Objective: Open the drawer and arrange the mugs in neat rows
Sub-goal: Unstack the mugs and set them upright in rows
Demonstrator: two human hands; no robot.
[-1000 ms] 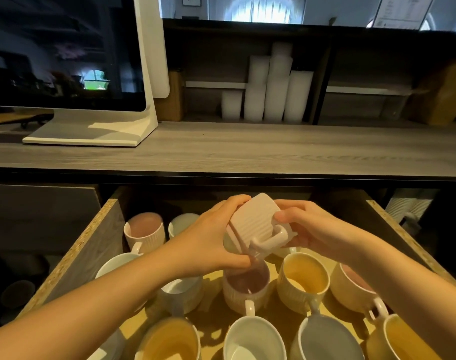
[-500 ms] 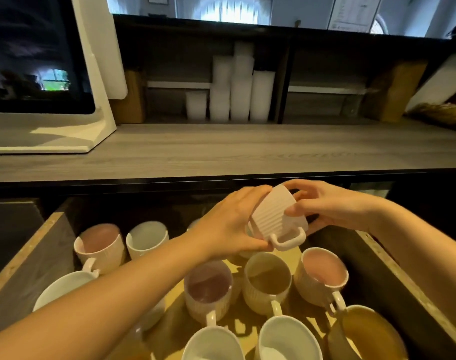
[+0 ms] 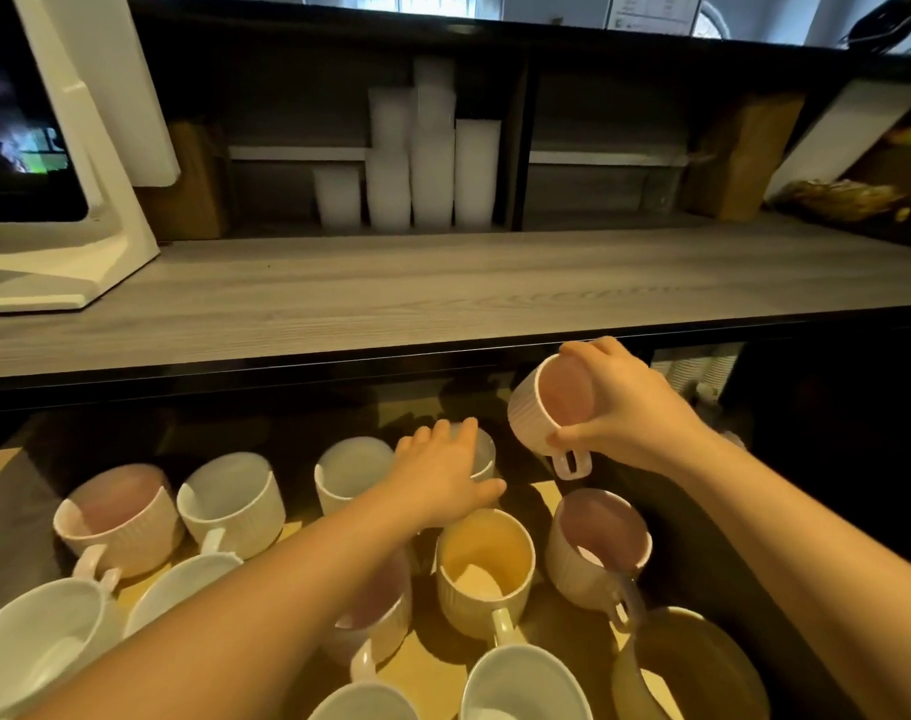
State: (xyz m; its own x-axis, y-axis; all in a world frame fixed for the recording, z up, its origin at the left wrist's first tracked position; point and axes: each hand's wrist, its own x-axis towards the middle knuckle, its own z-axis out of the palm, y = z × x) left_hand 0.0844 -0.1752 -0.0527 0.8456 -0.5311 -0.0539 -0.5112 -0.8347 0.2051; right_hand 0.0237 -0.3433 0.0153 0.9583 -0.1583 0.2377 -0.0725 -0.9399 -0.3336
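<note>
Mug point(image 3: 552, 407) in right hand point(image 3: 625, 413) — tilted, handle down.

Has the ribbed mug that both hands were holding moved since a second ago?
Yes. The right hand alone now holds the ribbed mug, turned opening-up, farther right toward the drawer's back corner.

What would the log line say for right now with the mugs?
drawer: open | right hand: holds pink mug, lifted, tilted | left hand: on white mug, back row | arranging unfinished

mugs point(image 3: 487, 569) in drawer point(image 3: 6, 511), seemingly below counter point(image 3: 443, 283)
</note>
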